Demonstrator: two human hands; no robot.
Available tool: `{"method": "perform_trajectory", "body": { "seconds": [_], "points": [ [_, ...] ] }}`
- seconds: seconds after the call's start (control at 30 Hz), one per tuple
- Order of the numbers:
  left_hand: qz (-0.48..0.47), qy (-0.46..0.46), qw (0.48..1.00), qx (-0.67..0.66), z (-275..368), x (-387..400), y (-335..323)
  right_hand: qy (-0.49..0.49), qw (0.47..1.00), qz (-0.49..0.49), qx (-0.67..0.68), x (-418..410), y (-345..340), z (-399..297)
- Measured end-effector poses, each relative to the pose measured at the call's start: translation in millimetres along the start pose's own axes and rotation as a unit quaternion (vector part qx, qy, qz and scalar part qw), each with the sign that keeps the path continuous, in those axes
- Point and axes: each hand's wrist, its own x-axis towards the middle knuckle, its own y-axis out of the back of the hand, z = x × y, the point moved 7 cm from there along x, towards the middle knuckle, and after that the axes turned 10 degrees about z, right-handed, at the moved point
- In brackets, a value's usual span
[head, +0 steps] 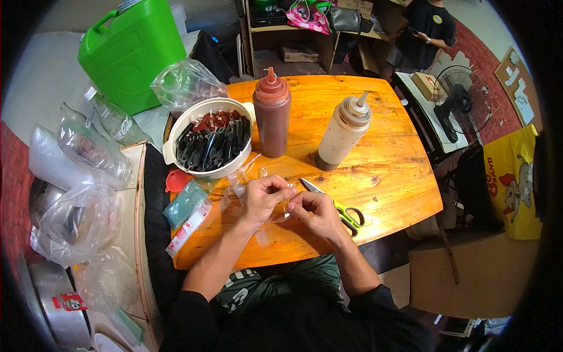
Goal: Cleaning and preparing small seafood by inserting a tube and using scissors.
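Observation:
My left hand (267, 198) and my right hand (314, 213) meet over the wooden table (387, 176), pinching a small clear plastic piece (286, 214) between their fingertips. Green-handled scissors (352, 216) lie partly behind my right hand. Clear plastic scraps (237, 187) lie beside my left hand. Beyond the hands stand a squeeze bottle of reddish-brown sauce (272, 119) and a tilted-looking squeeze bottle with a little dark content (343, 132). A cream round tub (211, 172) holds many small dark sachets (213, 147) and reddish ones (215, 119).
A red funnel (176, 181), a teal plastic packet (187, 203) and a red-white strip packet (188, 229) lie at the table's left. Glass bottles (116, 121) and a green jerrycan (132, 57) stand farther left. A fan (462, 101) and a person (426, 35) are at the back right.

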Motion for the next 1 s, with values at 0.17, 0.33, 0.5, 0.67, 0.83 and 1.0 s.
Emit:
{"method": "perform_trajectory", "body": {
  "seconds": [0.17, 0.33, 0.5, 0.67, 0.83, 1.0],
  "points": [
    [0.000, 0.012, 1.000, 0.004, 7, 2, -7, 0.020, 0.999, 0.005, -0.031, 2, 4, 0],
    [-0.008, 0.014, 1.000, -0.018, 1, 0, 1, 0.027, 0.999, 0.002, -0.029, 0, 3, -1],
    [-0.017, 0.023, 0.999, -0.046, -2, 1, 0, 0.005, 1.000, -0.001, -0.018, -2, 0, -2],
    [-0.043, 0.049, 0.997, -0.050, -4, 1, -4, 0.034, 0.999, 0.027, -0.023, 1, 6, 0],
    [-0.059, 0.058, 0.995, -0.063, -2, 1, -7, 0.029, 0.999, 0.036, -0.001, 3, 11, -2],
    [-0.037, 0.097, 0.993, -0.059, -8, 3, 1, 0.034, 0.999, 0.031, -0.008, 1, 13, -4]
  ]
}}
